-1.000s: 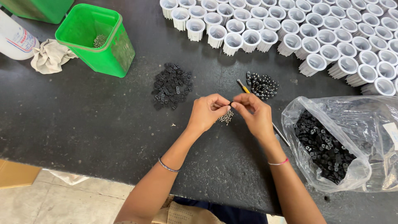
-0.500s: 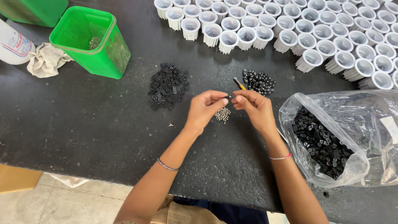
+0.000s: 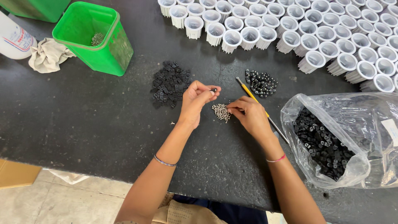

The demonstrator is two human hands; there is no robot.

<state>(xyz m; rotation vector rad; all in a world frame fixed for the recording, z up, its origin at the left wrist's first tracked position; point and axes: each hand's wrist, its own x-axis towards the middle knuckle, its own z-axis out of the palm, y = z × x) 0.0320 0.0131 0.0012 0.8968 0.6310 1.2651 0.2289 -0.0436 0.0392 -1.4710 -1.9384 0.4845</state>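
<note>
My left hand (image 3: 198,101) pinches a small black part (image 3: 214,89) at its fingertips, just above the dark table (image 3: 83,124). My right hand (image 3: 248,114) reaches its fingertips into a little pile of tiny silver screws (image 3: 221,111) lying between the two hands. A heap of flat black plastic pieces (image 3: 168,83) sits left of my left hand. A cluster of small round black parts (image 3: 261,81) lies beyond my right hand. A yellow-handled screwdriver (image 3: 253,98) rests on the table, partly under my right hand.
A green plastic bin (image 3: 111,49) with a few metal bits stands at the back left, beside a crumpled cloth (image 3: 47,54) and a white bottle (image 3: 14,40). Several white ribbed cups (image 3: 315,33) fill the back right. A clear bag of black parts (image 3: 331,141) lies at right.
My hands have come apart. The right hand dropped to the screw pile, while the left hand keeps the small black part raised.
</note>
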